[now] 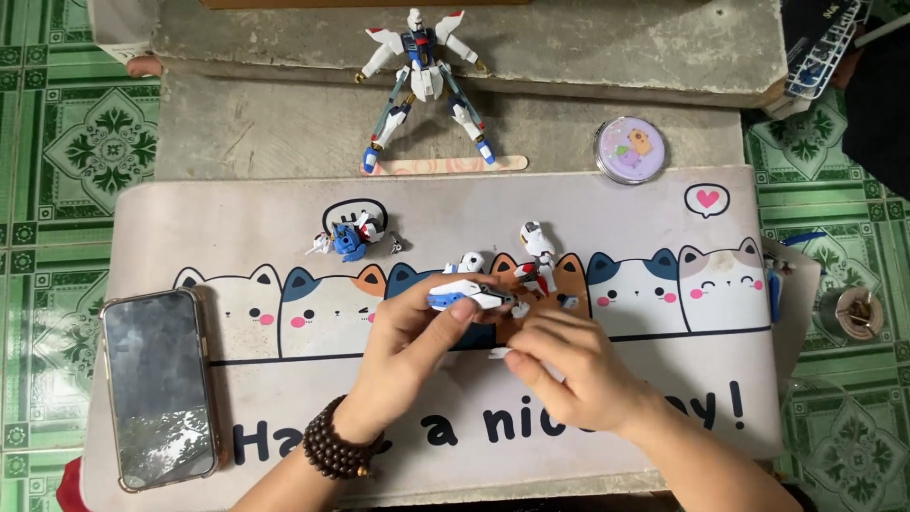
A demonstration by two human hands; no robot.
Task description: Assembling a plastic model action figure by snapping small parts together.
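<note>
My left hand [409, 346], with a dark bead bracelet at the wrist, grips a small white and blue model part [464, 296] between thumb and fingers. My right hand [569, 365] is beside it, fingers pinched on a tiny white piece [500, 354] just below that part. Both hands hover over a cat-print desk mat [237, 237]. Loose robot model parts lie just beyond my fingers: a blue and white cluster [349, 237] to the left, white and red limb pieces [536, 251] to the right.
A finished white, blue and red robot figure [422, 85] lies on the concrete step beyond the mat, above a wooden stick [450, 165]. A round purple tin [631, 150] sits at right, a smartphone [159, 387] on the mat's left. Plastic parts frame [820, 52] top right.
</note>
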